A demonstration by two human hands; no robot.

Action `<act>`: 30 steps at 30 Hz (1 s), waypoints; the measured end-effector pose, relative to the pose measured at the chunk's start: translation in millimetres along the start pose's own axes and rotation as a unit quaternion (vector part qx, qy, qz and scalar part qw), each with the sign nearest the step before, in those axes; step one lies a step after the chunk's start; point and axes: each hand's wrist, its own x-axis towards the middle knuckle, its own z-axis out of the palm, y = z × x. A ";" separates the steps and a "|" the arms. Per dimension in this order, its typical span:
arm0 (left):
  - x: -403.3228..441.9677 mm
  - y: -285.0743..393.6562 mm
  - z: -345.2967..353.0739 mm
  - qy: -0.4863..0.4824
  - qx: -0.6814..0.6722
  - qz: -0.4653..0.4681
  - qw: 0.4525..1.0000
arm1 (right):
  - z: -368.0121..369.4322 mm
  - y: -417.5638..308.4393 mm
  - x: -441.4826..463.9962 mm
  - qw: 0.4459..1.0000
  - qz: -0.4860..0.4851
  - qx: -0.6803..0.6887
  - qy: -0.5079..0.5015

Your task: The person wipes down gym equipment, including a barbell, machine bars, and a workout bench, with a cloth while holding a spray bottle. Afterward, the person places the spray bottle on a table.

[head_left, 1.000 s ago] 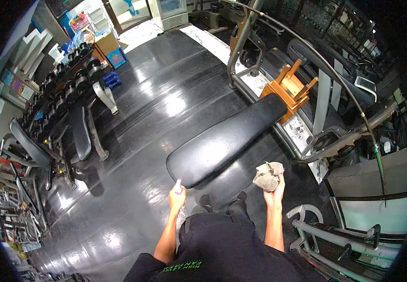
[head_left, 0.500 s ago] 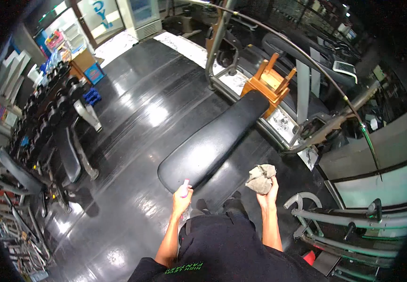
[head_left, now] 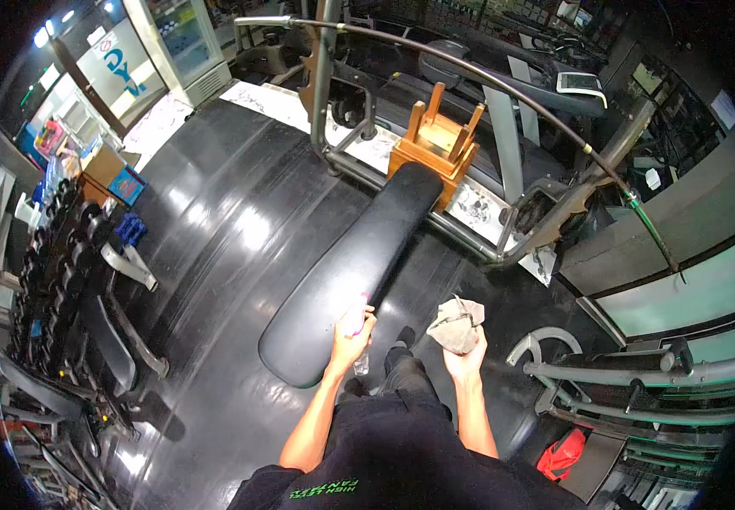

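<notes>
My left hand (head_left: 350, 342) is closed around a spray bottle (head_left: 361, 365) with a pink-and-white top and a clear body; most of it is hidden by the fingers. That hand is over the near right edge of a long black padded bench (head_left: 333, 263). A crumpled greyish-beige cloth (head_left: 456, 325) rests in my right hand (head_left: 466, 364), with the fingers curled up around it from below. This hand is to the right of the bench, above the dark floor.
A wooden stool (head_left: 437, 144) stands at the bench's far end, beside a metal rack frame (head_left: 323, 93) carrying a long bar (head_left: 469, 75). Dumbbells on a rack (head_left: 62, 255) line the left side. At the right are grey machine rails (head_left: 622, 374) and a red item (head_left: 561, 455).
My view has shifted, bringing the bench nearer and to the left. My left hand has moved forward and right with the spray bottle. My right hand still holds the cloth.
</notes>
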 end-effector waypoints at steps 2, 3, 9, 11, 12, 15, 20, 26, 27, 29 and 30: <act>20.7 8.2 20.5 0.012 -0.032 -0.006 0.999 | 0.1 -12.9 21.2 1.000 0.003 0.029 -0.006; 32.4 10.6 28.9 0.011 -0.029 -0.011 0.999 | 6.6 -18.6 27.8 0.998 0.008 0.055 -0.011; 95.7 15.9 63.5 0.047 -0.030 0.027 0.998 | 10.3 -57.4 82.5 0.999 0.019 0.032 -0.032; 115.0 20.6 76.3 0.061 -0.041 0.033 0.997 | -4.4 -70.8 112.6 0.998 0.026 0.056 -0.003; 124.9 19.3 81.0 0.067 -0.037 0.048 0.996 | -7.5 -77.2 126.8 0.996 0.030 0.081 0.024; 151.1 14.5 96.6 0.109 -0.042 0.053 0.992 | -9.3 -95.5 165.0 0.999 0.040 -0.001 0.016; 193.6 16.3 114.6 0.185 0.023 0.129 0.974 | 8.7 -117.4 222.9 0.995 0.094 0.006 0.024; 246.6 -17.1 112.8 0.197 0.160 0.198 0.947 | 29.4 -114.0 284.9 0.995 0.094 -0.011 0.042; 253.4 -16.6 113.6 0.210 0.141 0.175 0.952 | 32.2 -110.7 294.5 0.994 0.095 -0.001 0.054; 264.4 -17.6 115.7 0.225 0.136 0.166 0.950 | 35.9 -101.6 315.5 0.995 0.088 -0.001 0.045; 271.4 -17.1 115.4 0.239 0.131 0.161 0.949 | 40.3 -95.8 326.4 0.996 0.079 0.001 0.032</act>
